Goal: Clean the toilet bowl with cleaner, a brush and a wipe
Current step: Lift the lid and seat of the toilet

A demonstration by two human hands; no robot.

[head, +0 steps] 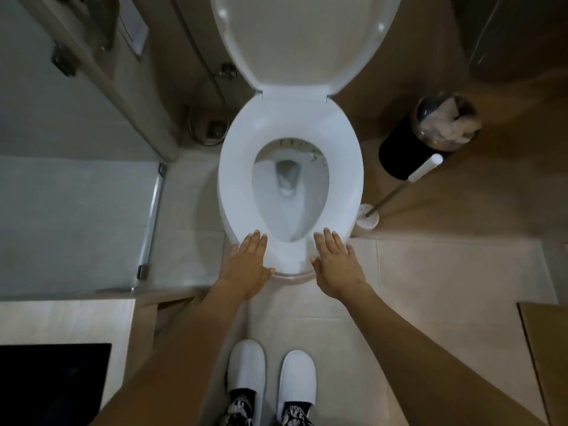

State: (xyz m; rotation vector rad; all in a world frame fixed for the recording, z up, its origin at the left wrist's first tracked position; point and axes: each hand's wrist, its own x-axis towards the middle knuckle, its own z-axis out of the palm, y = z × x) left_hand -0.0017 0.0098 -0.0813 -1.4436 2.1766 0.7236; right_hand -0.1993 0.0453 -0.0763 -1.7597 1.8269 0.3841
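Black bin right of toilet; brush between.

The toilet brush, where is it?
The toilet brush stands in its white holder on the floor, right of the toilet seat, beside the black bin.
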